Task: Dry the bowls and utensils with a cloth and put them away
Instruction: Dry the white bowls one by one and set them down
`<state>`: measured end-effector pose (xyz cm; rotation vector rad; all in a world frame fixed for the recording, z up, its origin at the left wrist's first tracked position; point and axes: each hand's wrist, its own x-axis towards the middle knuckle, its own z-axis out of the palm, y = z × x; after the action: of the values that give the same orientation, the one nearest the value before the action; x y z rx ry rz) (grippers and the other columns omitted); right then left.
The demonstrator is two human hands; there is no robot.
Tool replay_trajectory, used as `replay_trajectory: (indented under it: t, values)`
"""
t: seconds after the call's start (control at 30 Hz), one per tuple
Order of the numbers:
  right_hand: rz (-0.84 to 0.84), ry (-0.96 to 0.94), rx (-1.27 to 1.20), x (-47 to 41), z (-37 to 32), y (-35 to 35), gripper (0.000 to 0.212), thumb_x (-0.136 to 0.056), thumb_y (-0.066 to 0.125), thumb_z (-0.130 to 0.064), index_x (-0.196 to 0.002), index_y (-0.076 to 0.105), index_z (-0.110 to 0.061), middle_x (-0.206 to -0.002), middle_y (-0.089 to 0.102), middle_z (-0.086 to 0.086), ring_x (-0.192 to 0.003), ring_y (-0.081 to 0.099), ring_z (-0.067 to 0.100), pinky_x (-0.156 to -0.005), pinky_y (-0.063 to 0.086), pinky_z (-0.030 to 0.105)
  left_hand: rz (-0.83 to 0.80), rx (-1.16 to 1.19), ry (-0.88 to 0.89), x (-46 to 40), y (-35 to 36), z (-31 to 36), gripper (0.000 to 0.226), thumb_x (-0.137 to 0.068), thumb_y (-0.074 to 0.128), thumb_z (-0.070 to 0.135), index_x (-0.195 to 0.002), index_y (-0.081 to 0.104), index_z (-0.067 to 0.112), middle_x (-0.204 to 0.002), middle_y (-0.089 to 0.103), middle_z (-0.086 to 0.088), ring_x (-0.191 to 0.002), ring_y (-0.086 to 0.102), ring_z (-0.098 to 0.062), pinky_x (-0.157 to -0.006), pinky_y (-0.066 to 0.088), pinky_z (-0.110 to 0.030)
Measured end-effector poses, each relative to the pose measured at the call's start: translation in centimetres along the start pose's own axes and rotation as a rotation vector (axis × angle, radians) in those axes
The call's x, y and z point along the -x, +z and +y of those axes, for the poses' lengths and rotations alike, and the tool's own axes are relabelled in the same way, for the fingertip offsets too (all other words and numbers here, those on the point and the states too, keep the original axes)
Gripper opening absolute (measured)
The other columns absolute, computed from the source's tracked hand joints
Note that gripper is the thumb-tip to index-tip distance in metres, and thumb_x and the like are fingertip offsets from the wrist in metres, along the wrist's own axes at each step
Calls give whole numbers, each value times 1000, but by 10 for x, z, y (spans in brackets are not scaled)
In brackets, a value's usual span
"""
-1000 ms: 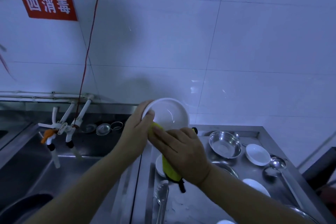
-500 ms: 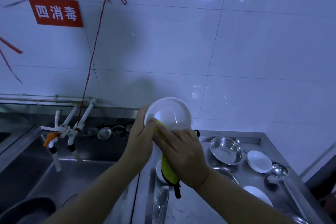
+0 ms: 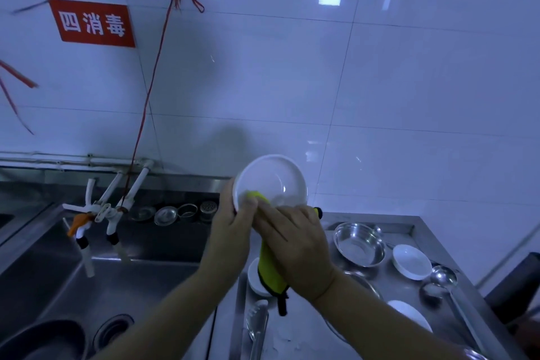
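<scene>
1. The steel desk stands against a white tiled wall, with a sink on its left.
2. On the desk lie a steel bowl, a small white dish, a ladle and tongs.
3. The left hand holds a white bowl by its rim, raised above the desk's left edge.
4. The right hand has its grip on a yellow cloth, pressing it into the bowl.
5. A red sign hangs above the taps.
</scene>
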<state>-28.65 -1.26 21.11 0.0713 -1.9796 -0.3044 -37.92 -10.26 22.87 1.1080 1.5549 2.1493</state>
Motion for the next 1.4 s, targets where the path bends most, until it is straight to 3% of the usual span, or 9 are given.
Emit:
replay_trajectory:
  t: [0.2, 0.37, 0.5, 0.63, 0.83, 0.97, 1.13, 1.3, 1.4]
  values:
    - [-122, -203, -23, 16, 16, -6, 24, -91, 64, -11, -114, 70, -13, -127, 62, 8, -85, 64, 21, -70, 46, 33, -137, -121, 40, -11, -14, 5, 26, -85, 42, 26, -105, 58, 33, -94, 66, 15, -86, 61, -2, -69, 50, -17]
    - [-203, -389, -53, 20, 39, -10, 18, -87, 70, -12, -104, 70, -11, -121, 66, 7, -82, 64, 22, -73, 49, 34, -528, -533, -144, -44, -33, 26, 31, -74, 45, 35, -102, 55, 42, -98, 62, 7, -87, 59, -11, -70, 48, -29]
    - [-129, -146, 9, 12, 23, -4, 19, -93, 60, -10, -109, 72, -11, -124, 64, 9, -75, 63, 25, -69, 47, 35, -166, -203, -95, -25, -14, 15, 28, -74, 53, 28, -97, 60, 42, -89, 68, 17, -82, 63, -3, -66, 49, -16]
    - [-145, 16, -70, 3, -1, -4, 27, -95, 58, -11, -121, 65, -12, -129, 61, 7, -80, 62, 23, -73, 48, 35, 12, 53, -50, 3, 0, -5, 37, -86, 47, 30, -123, 49, 36, -107, 64, 13, -99, 63, -6, -75, 53, -19]
    - [-432, -51, -168, 0, 12, -25, 30, -88, 54, -22, -112, 70, -14, -128, 62, 3, -91, 64, 23, -83, 52, 36, -92, -91, -43, -7, -21, 4, 31, -86, 42, 34, -115, 52, 38, -112, 59, 10, -98, 59, -4, -76, 50, -19]
    - [-403, -84, -64, -8, 23, -28, 21, -82, 63, -11, -102, 71, -12, -115, 68, 5, -87, 64, 25, -76, 50, 33, -174, -143, -58, -10, -24, 9, 29, -79, 48, 38, -107, 55, 40, -107, 61, 4, -96, 58, -17, -76, 50, -28]
    - [-313, 115, 55, -15, 21, -15, 15, -84, 64, -18, -94, 72, -11, -107, 68, 10, -92, 62, 28, -84, 42, 35, -225, -146, -72, -7, -19, 7, 31, -73, 45, 53, -102, 56, 56, -105, 62, 18, -95, 60, -7, -80, 50, -29]
    - [-284, 212, -71, -17, 6, -6, 29, -89, 51, -22, -107, 68, -8, -114, 66, 10, -105, 60, 28, -94, 42, 38, -192, -160, -85, -10, -16, 7, 21, -81, 48, 51, -99, 55, 60, -101, 59, 38, -96, 56, 13, -75, 46, -9]
    - [-318, 153, -139, -15, -1, -8, 31, -87, 53, -24, -109, 70, -9, -119, 66, 8, -107, 62, 27, -96, 48, 40, -180, -153, -71, -12, -17, 6, 23, -85, 44, 41, -102, 55, 51, -102, 60, 33, -98, 56, 11, -77, 44, -8]
